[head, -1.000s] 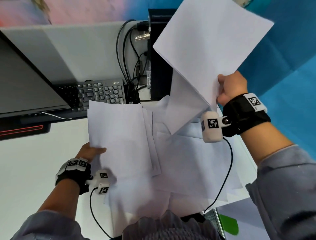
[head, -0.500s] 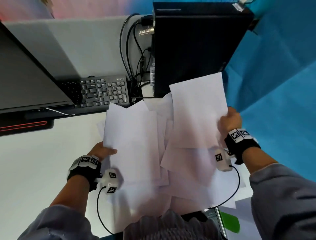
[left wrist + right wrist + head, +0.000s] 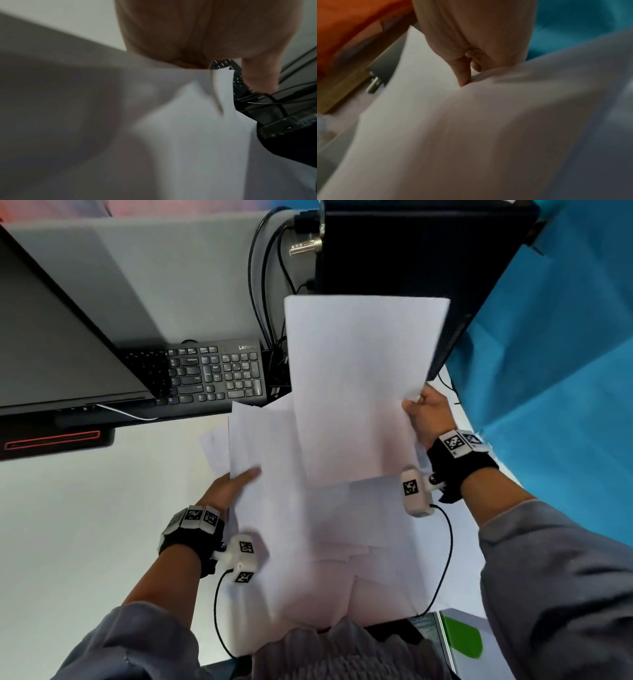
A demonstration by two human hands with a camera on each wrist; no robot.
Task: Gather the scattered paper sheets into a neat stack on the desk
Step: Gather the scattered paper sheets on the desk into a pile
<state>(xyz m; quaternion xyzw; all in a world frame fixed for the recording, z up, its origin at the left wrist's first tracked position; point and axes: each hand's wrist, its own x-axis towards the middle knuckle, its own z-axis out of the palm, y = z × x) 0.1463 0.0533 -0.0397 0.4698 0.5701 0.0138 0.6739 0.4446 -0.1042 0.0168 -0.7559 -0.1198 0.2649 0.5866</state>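
1. White paper sheets [image 3: 329, 542] lie overlapped in a loose pile on the pale desk [image 3: 85, 525], low in the centre of the head view, their edges not lined up; the pile reaches the near desk edge at the bottom of the frame.
2. Left of centre, the left hand [image 3: 229, 489] holds the left edge of a raised sheet [image 3: 263, 457], thumb on top, fingers hidden beneath the paper; the left wrist view shows the thumb over blurred paper.
3. Right of centre, the right hand [image 3: 428, 416] pinches the right edge of another sheet [image 3: 359, 388], which stands above the pile and overlaps it; the right wrist view shows curled fingers pressed against the paper.
4. Beyond the pile, in the middle left, a black keyboard [image 3: 212, 374] sits partly under a dark monitor [image 3: 61, 344]; cables [image 3: 263, 285] hang beside it.
5. Top centre, a black computer tower [image 3: 411, 251] stands behind the raised sheet; blue cloth [image 3: 555, 354] fills the upper right.
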